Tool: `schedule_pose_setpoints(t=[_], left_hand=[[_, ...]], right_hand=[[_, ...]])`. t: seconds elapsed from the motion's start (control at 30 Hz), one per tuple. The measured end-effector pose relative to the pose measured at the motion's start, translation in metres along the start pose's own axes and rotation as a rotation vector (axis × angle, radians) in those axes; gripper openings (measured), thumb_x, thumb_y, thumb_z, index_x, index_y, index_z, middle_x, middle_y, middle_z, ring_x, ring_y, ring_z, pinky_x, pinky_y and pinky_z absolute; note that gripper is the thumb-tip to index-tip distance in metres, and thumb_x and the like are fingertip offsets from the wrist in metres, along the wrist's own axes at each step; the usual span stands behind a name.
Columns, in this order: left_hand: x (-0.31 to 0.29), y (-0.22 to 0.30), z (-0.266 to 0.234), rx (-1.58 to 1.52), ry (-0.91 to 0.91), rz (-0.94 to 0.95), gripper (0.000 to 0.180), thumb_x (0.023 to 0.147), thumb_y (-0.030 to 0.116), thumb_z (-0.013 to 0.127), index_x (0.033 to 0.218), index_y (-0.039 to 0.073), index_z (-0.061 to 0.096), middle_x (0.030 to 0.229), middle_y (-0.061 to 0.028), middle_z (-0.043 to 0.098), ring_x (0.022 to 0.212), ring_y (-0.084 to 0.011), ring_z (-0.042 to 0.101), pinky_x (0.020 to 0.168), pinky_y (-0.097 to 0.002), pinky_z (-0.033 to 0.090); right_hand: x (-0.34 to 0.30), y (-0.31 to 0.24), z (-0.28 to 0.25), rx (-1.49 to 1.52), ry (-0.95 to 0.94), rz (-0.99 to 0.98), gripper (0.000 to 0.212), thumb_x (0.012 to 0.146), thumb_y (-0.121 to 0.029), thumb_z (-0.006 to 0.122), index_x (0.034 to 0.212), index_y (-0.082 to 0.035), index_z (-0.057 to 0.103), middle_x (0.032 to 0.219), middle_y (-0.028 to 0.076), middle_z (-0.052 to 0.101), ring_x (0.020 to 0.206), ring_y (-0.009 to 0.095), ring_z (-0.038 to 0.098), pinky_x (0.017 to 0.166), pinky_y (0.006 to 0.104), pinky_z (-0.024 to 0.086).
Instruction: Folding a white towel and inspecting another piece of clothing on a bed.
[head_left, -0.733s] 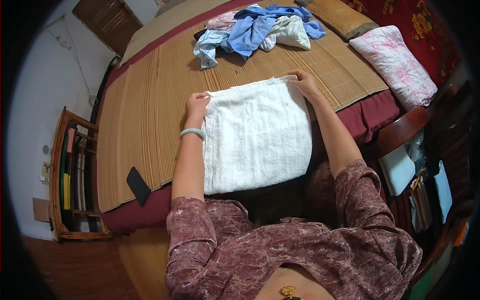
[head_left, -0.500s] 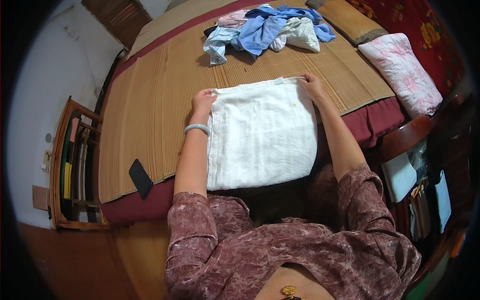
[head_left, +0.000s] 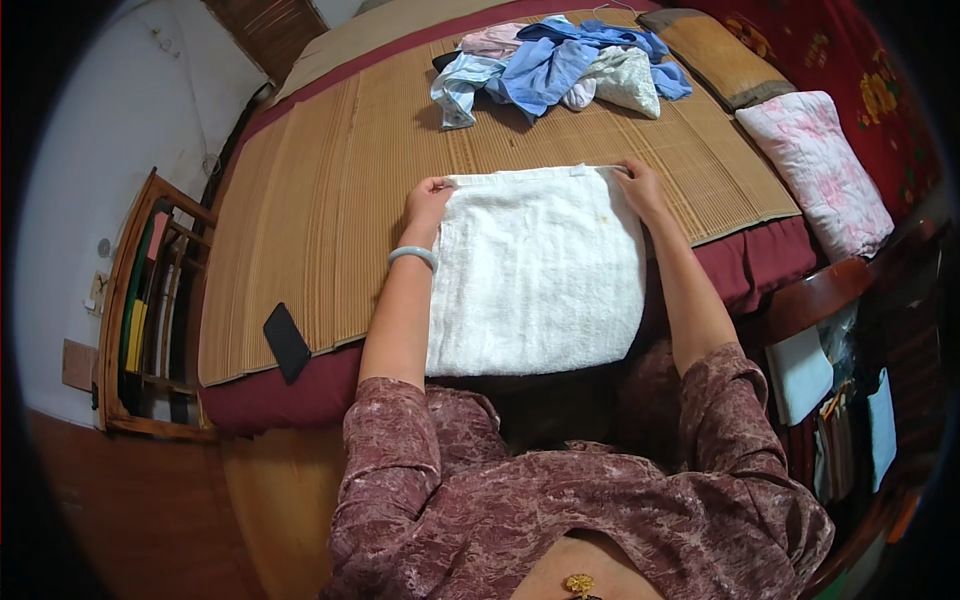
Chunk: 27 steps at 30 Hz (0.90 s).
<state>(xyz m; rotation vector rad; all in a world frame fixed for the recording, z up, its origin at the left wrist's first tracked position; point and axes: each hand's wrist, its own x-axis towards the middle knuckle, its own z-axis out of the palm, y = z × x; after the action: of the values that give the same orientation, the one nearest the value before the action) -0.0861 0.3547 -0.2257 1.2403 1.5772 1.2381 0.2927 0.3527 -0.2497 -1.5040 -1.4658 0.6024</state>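
Observation:
A white towel is stretched between my two hands, its far edge pulled straight and its near end hanging past the bed's front edge. My left hand is closed on the far left corner, with a pale bangle on the wrist. At the far right corner, my right hand pinches the towel between thumb and fingers. The towel looks folded in layers along its left side, with a small tag on the far edge.
The bed carries a bamboo mat. A pile of blue, pink and pale clothes lies at its far side. A black phone rests near the front left edge. Pillows line the right. A wooden rack stands left.
The whole view has shifted a little, with the bed and clothes appearing farther right. Both hands keep their grip on the towel, which stays spread between them.

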Motion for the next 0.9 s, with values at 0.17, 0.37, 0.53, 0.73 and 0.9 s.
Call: schedule_pose_setpoints(t=[0.17, 0.37, 0.53, 0.73, 0.9], left_hand=[[-0.006, 0.006, -0.005, -0.207, -0.198, -0.015, 0.016, 0.086, 0.004, 0.062, 0.102, 0.001, 0.064, 0.092, -0.0044, 0.065, 0.081, -0.0120, 0.061, 0.071, -0.0243, 0.050], [-0.066, 0.031, -0.064, -0.273, -0.462, -0.010, 0.014, 0.085, 0.004, 0.063, 0.098, 0.003, 0.064, 0.092, -0.0029, 0.066, 0.079, -0.0102, 0.062, 0.072, -0.0229, 0.051], [-0.123, 0.055, -0.101, -0.208, -0.967, -0.062, 0.022, 0.078, 0.009, 0.068, 0.099, 0.003, 0.065, 0.083, -0.0053, 0.065, 0.074, -0.0102, 0.062, 0.066, -0.0192, 0.050], [-0.115, 0.014, -0.106, -0.177, -0.512, -0.167, 0.018, 0.092, 0.023, 0.061, 0.090, 0.005, 0.062, 0.075, -0.0035, 0.063, 0.063, -0.0094, 0.059, 0.055, -0.0216, 0.048], [-0.121, 0.028, -0.077, 0.375, -0.335, -0.244, 0.036, 0.090, 0.033, 0.063, 0.068, 0.006, 0.057, 0.057, 0.0000, 0.054, 0.047, -0.0084, 0.049, 0.040, -0.0243, 0.038]], right_hand=[[0.003, 0.006, -0.016, 0.132, -0.009, -0.016, 0.019, 0.088, -0.014, 0.063, 0.102, -0.002, 0.068, 0.088, 0.006, 0.068, 0.078, 0.014, 0.063, 0.070, 0.0257, 0.047], [-0.027, -0.072, -0.069, 0.617, -0.730, 0.195, 0.026, 0.088, -0.015, 0.065, 0.111, -0.002, 0.064, 0.089, 0.000, 0.066, 0.077, 0.007, 0.060, 0.069, 0.0204, 0.048], [-0.043, -0.090, -0.098, 0.623, -1.027, 0.242, 0.025, 0.091, -0.023, 0.063, 0.107, -0.004, 0.062, 0.086, 0.002, 0.067, 0.077, 0.010, 0.066, 0.065, 0.0214, 0.052], [-0.033, -0.052, -0.067, -0.251, -0.474, 0.338, 0.035, 0.086, -0.036, 0.067, 0.080, -0.001, 0.067, 0.066, 0.006, 0.065, 0.057, 0.014, 0.064, 0.048, 0.0254, 0.049], [-0.044, -0.063, -0.048, -0.477, -0.686, 0.236, 0.038, 0.077, -0.039, 0.075, 0.076, -0.002, 0.068, 0.059, 0.006, 0.063, 0.049, 0.014, 0.058, 0.045, 0.0304, 0.045]])
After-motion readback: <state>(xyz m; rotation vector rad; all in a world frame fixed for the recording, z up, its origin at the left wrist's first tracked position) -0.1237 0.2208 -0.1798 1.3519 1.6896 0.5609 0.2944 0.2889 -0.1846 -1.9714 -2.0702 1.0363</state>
